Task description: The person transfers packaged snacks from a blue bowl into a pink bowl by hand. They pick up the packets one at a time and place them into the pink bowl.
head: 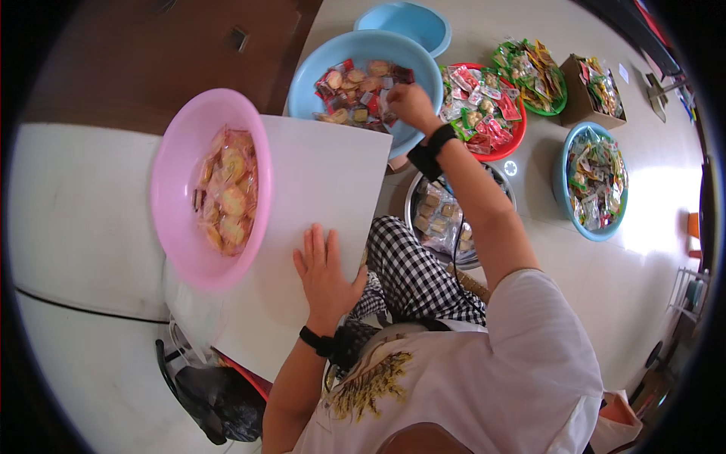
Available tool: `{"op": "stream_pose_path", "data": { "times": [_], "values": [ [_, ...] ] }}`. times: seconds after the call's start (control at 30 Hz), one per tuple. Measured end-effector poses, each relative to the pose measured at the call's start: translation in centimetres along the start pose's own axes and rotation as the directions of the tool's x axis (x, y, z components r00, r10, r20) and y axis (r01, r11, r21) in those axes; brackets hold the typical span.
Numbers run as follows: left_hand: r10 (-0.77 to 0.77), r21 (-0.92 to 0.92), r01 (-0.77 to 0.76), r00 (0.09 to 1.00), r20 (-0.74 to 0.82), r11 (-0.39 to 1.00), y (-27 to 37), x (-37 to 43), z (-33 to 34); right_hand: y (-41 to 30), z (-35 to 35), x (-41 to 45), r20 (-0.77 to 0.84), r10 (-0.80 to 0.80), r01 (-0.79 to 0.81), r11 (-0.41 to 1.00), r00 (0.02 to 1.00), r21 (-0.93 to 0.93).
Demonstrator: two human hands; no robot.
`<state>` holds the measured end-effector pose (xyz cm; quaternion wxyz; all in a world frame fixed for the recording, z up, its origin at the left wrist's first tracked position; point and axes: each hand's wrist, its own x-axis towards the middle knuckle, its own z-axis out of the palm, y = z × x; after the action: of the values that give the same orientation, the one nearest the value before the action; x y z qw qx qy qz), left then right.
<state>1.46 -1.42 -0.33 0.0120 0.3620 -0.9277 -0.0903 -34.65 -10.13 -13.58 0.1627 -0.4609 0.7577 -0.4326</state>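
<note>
My left hand (326,278) rests flat on the white tabletop (323,164), fingers spread and nothing held. Beside it on the table stands a pink plastic basin (176,176), with several wrapped round biscuits (232,198) gathered in it. My right hand (413,106) reaches over a light blue basin (306,85) just past the table's far edge. Its curled fingers pinch a small clear packet (385,105), blurred at the fingertips. Red-and-clear wrapped biscuits (357,85) lie in the blue basin below.
Behind is another blue basin (405,25). On the floor to the right are a red basin (520,130), a green basin (558,105), a cardboard box (584,113) and a blue tub (561,193), all holding packets. A metal bowl (411,198) is near my knee.
</note>
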Motion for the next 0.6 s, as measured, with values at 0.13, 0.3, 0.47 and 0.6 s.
{"op": "stream_pose_path", "data": {
  "times": [0.13,0.3,0.47,0.6],
  "values": [
    [-0.007,-0.014,0.008,0.999,0.039,1.000,0.4,0.6,-0.2,-3.2,-4.0,-0.1,-0.098,0.083,-0.012,0.818,0.992,0.575],
    [0.004,-0.023,-0.005,1.000,-0.009,1.000,0.2,0.4,0.0,-15.1,-6.7,-0.1,0.001,-0.021,0.013,0.679,1.000,0.734],
    [0.005,-0.050,-0.006,1.000,-0.023,0.999,-0.1,-0.2,-0.5,-26.0,-7.2,-2.1,0.220,-0.355,0.007,0.540,0.909,0.842],
    [0.007,-0.045,-0.008,1.000,-0.005,0.999,0.6,0.5,-0.5,-20.6,-7.7,2.7,0.193,-0.316,0.066,0.655,0.929,0.752]
  ]
}}
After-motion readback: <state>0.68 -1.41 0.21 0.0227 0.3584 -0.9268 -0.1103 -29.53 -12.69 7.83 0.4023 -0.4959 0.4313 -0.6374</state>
